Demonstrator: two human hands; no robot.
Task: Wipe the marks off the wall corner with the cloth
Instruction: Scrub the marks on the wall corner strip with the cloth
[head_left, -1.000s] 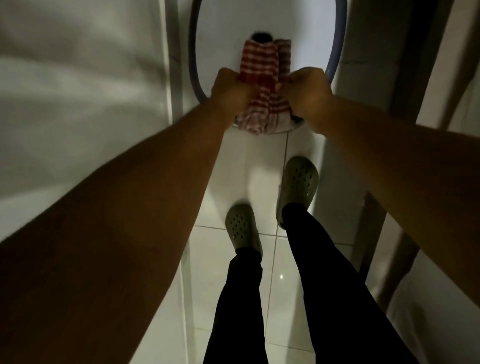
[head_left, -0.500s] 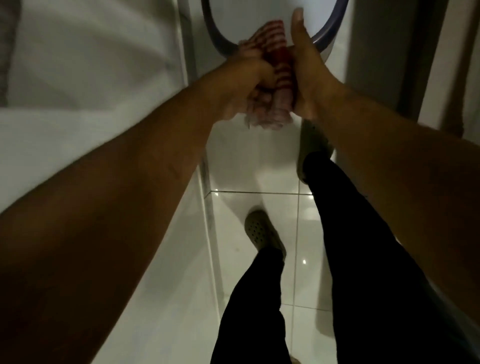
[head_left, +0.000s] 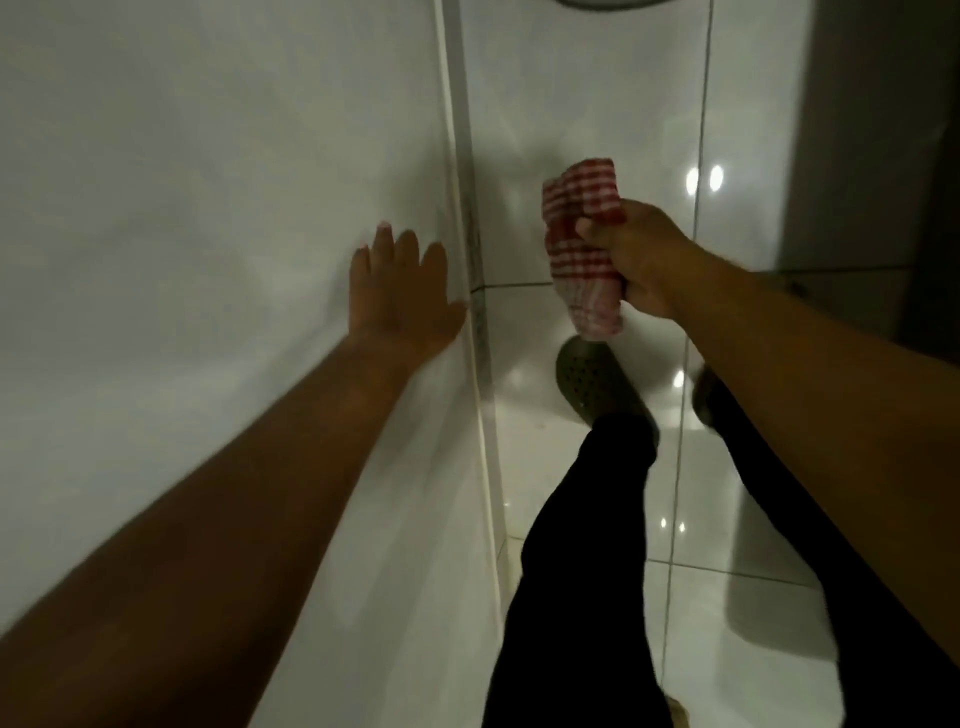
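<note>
A white wall (head_left: 208, 208) fills the left side and ends in a vertical corner edge (head_left: 457, 156). Dark marks (head_left: 474, 244) run down that corner strip. My left hand (head_left: 400, 291) lies flat and open against the wall, just left of the corner. My right hand (head_left: 636, 260) grips a bunched red-and-white checked cloth (head_left: 584, 244) in the air, a short way right of the corner and apart from it.
Glossy white floor tiles (head_left: 597, 104) lie below. My legs in black trousers (head_left: 571, 571) and grey clogs (head_left: 597, 384) stand right of the corner. A dark basin rim (head_left: 602, 4) shows at the top edge. A dark vertical surface (head_left: 930, 208) stands at the right.
Both hands held the cloth over the basin before. Now the left hand has let go and rests on the wall, and the right hand alone carries the cloth near the corner. The view has turned.
</note>
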